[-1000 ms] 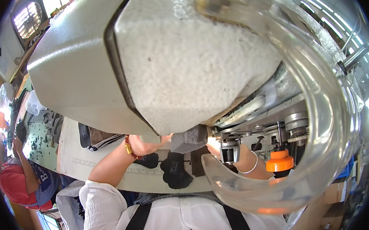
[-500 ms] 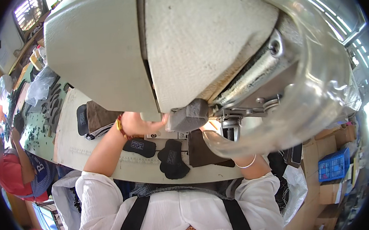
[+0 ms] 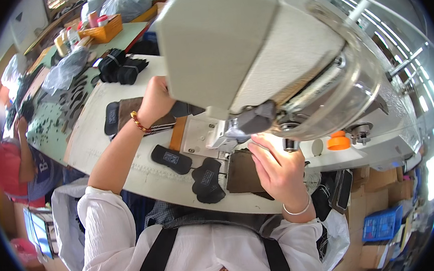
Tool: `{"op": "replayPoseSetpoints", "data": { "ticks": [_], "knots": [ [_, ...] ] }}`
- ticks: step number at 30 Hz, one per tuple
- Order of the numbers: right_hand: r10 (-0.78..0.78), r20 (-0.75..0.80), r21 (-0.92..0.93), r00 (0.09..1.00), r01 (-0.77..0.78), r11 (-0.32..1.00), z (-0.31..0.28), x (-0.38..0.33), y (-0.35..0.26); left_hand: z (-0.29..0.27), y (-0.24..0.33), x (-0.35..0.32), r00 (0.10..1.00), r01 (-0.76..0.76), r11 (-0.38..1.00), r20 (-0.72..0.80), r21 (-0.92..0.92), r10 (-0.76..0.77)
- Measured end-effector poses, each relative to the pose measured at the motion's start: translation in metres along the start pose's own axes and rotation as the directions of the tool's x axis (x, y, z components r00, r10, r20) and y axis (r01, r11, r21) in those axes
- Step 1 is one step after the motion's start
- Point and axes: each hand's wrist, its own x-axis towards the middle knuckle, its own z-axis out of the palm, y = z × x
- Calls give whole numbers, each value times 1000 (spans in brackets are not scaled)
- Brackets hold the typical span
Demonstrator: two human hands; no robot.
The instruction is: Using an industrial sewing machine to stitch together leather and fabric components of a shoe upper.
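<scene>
Fingers of the right hand are pressing down, curled, on a brown leather piece lying flat on the white desk right under the needle area of the grey sewing machine. The left hand is reaching farther back beside the machine head, its fingers partly hidden, so I cannot tell whether they are closing on anything; dark and brown pieces are lying just beneath it. Black insole-shaped pads are sitting just left of the brown piece. Risk as I judge it: the right fingertips are working very near the presser foot, so a slip could bring them under the needle, or the piece could skew and stitch crooked.
</scene>
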Motion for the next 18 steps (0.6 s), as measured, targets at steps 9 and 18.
{"op": "replayPoseSetpoints", "data": {
  "ticks": [9,18],
  "knots": [
    [-10,176,257,984,-36,966,10,-34,-17,-58,17,-73,706,549,224,304,-805,-640],
    [218,254,257,942,-283,924,38,-88,-22,-86,-4,-90,736,525,317,234,-790,-635]
  ]
}}
